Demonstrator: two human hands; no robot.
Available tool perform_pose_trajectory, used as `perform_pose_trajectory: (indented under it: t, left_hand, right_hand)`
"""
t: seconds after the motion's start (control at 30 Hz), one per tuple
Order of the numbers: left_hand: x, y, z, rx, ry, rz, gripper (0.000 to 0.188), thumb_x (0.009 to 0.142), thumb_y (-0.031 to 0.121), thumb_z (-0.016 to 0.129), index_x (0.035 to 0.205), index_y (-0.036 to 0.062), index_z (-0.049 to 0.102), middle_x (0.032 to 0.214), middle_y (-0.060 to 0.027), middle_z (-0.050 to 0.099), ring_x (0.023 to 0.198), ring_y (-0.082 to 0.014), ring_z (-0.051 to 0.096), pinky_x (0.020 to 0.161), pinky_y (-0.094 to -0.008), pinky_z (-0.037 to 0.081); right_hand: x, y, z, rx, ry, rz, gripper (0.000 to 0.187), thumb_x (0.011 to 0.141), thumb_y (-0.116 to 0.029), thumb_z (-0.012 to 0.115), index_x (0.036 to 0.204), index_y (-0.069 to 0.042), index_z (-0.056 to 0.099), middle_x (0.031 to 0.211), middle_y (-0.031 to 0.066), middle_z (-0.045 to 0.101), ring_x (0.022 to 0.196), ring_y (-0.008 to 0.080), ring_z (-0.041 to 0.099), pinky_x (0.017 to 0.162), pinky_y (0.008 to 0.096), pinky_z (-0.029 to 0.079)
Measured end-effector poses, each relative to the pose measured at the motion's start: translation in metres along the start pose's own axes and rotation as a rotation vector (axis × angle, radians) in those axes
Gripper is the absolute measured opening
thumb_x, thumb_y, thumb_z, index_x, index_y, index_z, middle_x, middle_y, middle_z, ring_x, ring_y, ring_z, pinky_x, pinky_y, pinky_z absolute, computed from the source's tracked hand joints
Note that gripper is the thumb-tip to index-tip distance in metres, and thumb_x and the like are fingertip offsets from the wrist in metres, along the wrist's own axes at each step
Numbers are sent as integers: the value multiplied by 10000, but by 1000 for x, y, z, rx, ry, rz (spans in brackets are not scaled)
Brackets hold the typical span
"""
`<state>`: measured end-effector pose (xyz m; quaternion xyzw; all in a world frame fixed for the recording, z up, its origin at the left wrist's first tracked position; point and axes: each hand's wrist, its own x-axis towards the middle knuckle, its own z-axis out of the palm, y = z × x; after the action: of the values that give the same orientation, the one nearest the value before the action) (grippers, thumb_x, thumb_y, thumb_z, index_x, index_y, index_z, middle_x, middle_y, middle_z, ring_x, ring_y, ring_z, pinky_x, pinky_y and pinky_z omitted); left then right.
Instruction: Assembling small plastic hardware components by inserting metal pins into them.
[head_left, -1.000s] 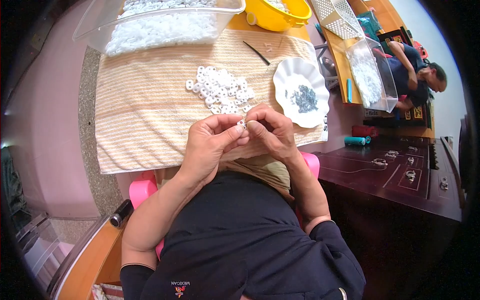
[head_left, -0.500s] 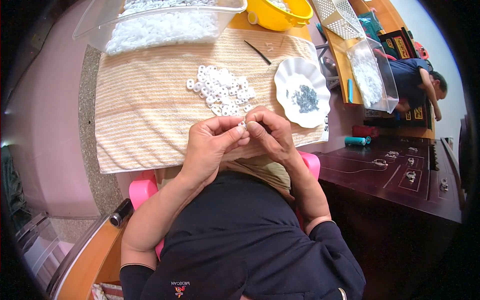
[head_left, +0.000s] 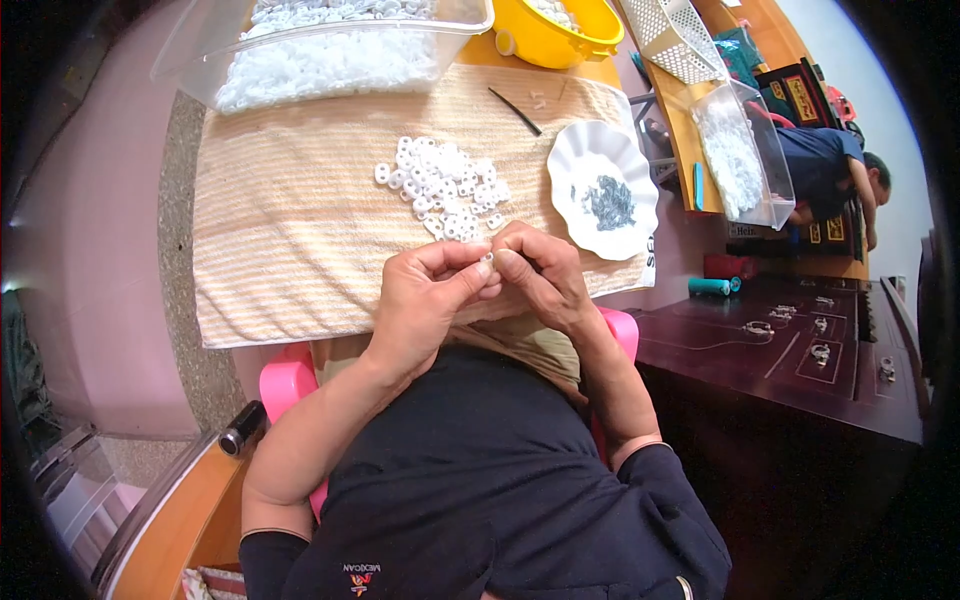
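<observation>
My left hand (head_left: 432,297) and my right hand (head_left: 541,273) meet fingertip to fingertip over the near edge of the towel. Pinched in the left fingers is a small white plastic piece (head_left: 488,257), mostly covered by them. The right thumb and forefinger press together against it; anything between them is too small to make out. Just beyond lies a pile of small white two-holed plastic pieces (head_left: 440,180). To its right stands a white scalloped dish (head_left: 570,170) with a heap of small dark grey bits (head_left: 608,203) in it.
A striped towel (head_left: 290,220) covers the table. At the back are a clear bin of white pieces (head_left: 330,70) and a yellow basin (head_left: 540,42). A thin black stick (head_left: 515,111) lies before them. At right, another clear bin (head_left: 735,150) stands near a bending person (head_left: 825,170).
The left fingers have closed further over the small white piece, so less of it shows. Both hands stay together in nearly the same place. The person at right has shifted slightly.
</observation>
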<state>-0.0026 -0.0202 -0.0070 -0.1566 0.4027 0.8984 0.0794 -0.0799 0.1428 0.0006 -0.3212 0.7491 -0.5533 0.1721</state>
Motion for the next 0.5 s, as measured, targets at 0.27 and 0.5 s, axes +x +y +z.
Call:
perform_pose_trajectory:
  t: [0.27,0.5]
  left_hand:
    - [-2,1,4,8,7,25,184,882,22,640,1047,-59,644,892,-89,678,771,-108,652,724,-211,550]
    - [-2,-1,4,27,-7,60,189,882,29,645,1050,-58,644,893,-86,680,778,-105,651,728,-205,545]
  right_hand:
    - [1,-3,-3,9,-35,-5,149,945,-88,553,844,21,570,797,60,571,721,120,550,650,251,443]
    - [0,-6,-3,36,-47,30,163,956,-97,546,856,26,583,787,57,583,719,106,604,650,241,478]
